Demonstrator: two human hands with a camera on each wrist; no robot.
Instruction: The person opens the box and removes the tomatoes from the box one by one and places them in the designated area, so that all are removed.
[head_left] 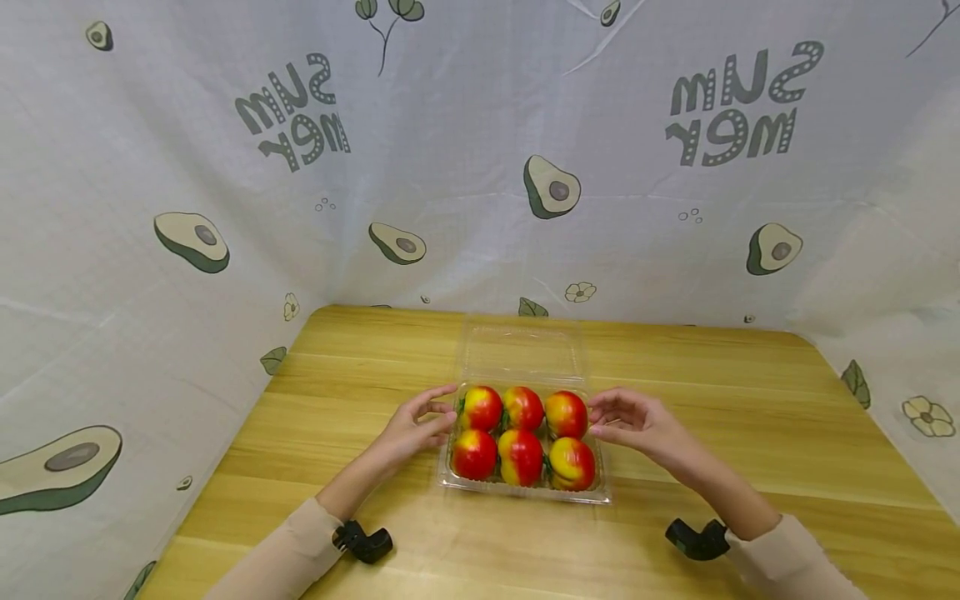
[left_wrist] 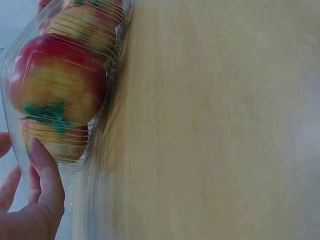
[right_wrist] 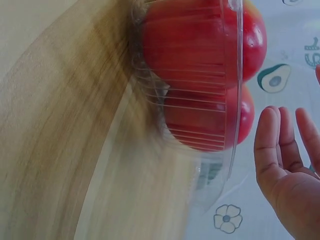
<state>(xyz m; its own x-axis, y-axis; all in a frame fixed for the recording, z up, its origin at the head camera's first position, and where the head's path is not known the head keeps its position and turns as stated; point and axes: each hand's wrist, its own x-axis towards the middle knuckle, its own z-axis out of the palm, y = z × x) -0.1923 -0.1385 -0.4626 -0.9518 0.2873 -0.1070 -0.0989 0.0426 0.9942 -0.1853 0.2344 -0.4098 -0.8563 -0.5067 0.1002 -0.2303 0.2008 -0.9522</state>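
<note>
A clear plastic clamshell box (head_left: 525, 493) sits on the table, with its transparent lid (head_left: 522, 354) folded back toward the curtain. Several red-and-yellow fruits (head_left: 521, 457) fill it in two rows; a green leafy top (left_wrist: 50, 116) shows on one. My left hand (head_left: 417, 425) is at the box's left side, its loosely bent fingertips (left_wrist: 41, 150) right at the wall and rim. On the opposite side, my right hand (head_left: 636, 423) is beside the box with fingers relaxed; in the right wrist view a gap separates its fingers (right_wrist: 267, 135) from the rim. Neither hand holds a fruit.
The wooden table (head_left: 360, 350) extends around the box. A white curtain (head_left: 465, 125) printed with avocados and lettering hangs behind it and along both sides. Black wrist devices (head_left: 365, 542) are worn on both forearms.
</note>
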